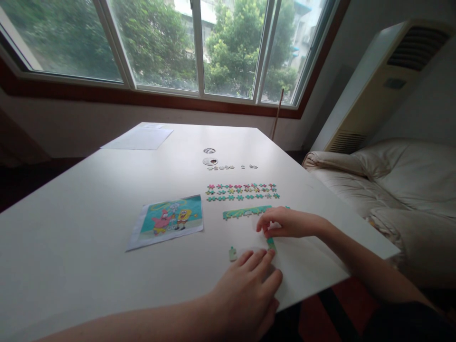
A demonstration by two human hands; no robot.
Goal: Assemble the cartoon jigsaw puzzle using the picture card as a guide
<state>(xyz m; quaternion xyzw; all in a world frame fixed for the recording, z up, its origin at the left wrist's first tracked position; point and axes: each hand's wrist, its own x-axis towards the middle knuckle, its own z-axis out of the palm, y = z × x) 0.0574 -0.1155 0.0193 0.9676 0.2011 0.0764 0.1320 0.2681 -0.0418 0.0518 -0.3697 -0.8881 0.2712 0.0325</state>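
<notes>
Far to the left of your fingers and well beyond them, a white sheet of paper (138, 137) lies on the white table (71, 228). Nearer, left of your left fingertips, is the cartoon picture (167, 221), lying flat. Just left of those fingertips sits a pale loose piece (232, 253), apart from them.

Your left hand (245, 289) rests palm down, fingers stretched out and spread flat on the table, gripping nothing. Beyond its fingertips lies the joined green strip (245, 212), then the rows of coloured pieces (242, 191) further off, and two small round discs (210, 161) well past those.

Between your two hands is the green puzzle piece (271, 243), flat on the table, touching or almost touching your left fingertips and right under the thumb of your right hand (288, 223). The right fingers are curled downward with their tips at the table; I cannot tell whether they pinch the piece or only touch it.

To the right of your right arm, off the table, lies a cream cushion (392, 175).
</notes>
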